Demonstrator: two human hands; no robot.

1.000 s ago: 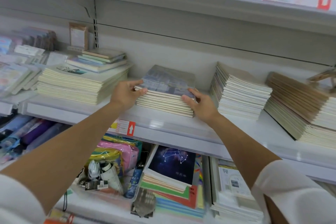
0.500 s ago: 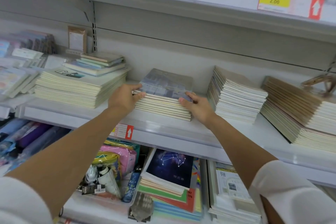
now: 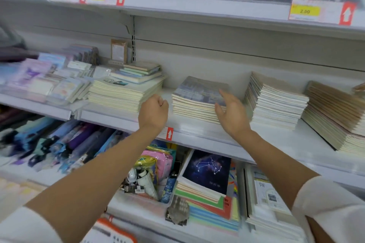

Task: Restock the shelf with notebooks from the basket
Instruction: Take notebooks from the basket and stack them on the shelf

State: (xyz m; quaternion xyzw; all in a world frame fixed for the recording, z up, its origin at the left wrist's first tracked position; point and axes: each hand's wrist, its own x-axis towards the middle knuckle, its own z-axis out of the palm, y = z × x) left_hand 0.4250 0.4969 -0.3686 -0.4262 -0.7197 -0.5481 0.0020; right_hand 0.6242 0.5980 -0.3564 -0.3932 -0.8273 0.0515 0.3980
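**Entry: middle stack of notebooks, hands alongside**

Item: squared stack of thin cream-paged notebooks with a grey-blue photo cover (image 3: 199,96), lying flat on the white metal shelf (image 3: 197,134).

Left hand (image 3: 153,111): curled into a loose fist, fingers together, holding nothing; the stack's left edge lies just beyond the knuckles, apart from them by a narrow gap.

Right hand (image 3: 231,113): fingers (image 3: 224,94) apart and extended, clamped on nothing. The stack's front right corner sits at the fingertips; whether skin touches paper cannot be told.

Neighbours: a taller stack of white-edged exercise books (image 3: 276,102), leaning back, stands to the outer side of the right fingers; a broad cream pile topped with small pastel notebooks (image 3: 126,90) lies to the outer side of the left fist.

Basket: not in view.

Risks, as judged:
- A careless brush of the open right fingers could skew the top covers, since the slick covers probably slide easily.
- The right wrist swinging outward could catch the leaning white-edged stack and fan it.
- The stack's front edge sits nearest the palms; a drag toward the body could pull notebooks off the shelf lip onto the lower display.
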